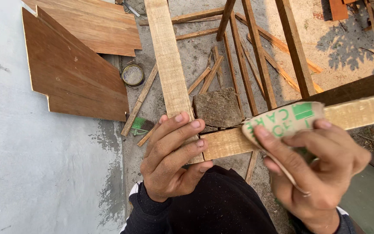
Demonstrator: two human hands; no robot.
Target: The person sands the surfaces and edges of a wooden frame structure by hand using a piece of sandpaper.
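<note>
My left hand (pixel 174 158) grips the corner of a pale wooden frame, where an upright plank (pixel 168 60) meets a horizontal plank (pixel 360 112). My right hand (pixel 317 167) holds a folded sheet of sandpaper (pixel 282 121), tan-backed with green print, wrapped over the horizontal plank just right of the joint. The fingers press the sheet down onto the wood. My dark sleeves and lap show at the bottom.
Brown plywood panels (pixel 72 73) lie on grey concrete at the left. A round tin lid (pixel 133 74) and a small green brush (pixel 140 125) sit by them. Thin wood strips (pixel 243 65) and a rough block (pixel 217 108) litter the sandy ground under the frame.
</note>
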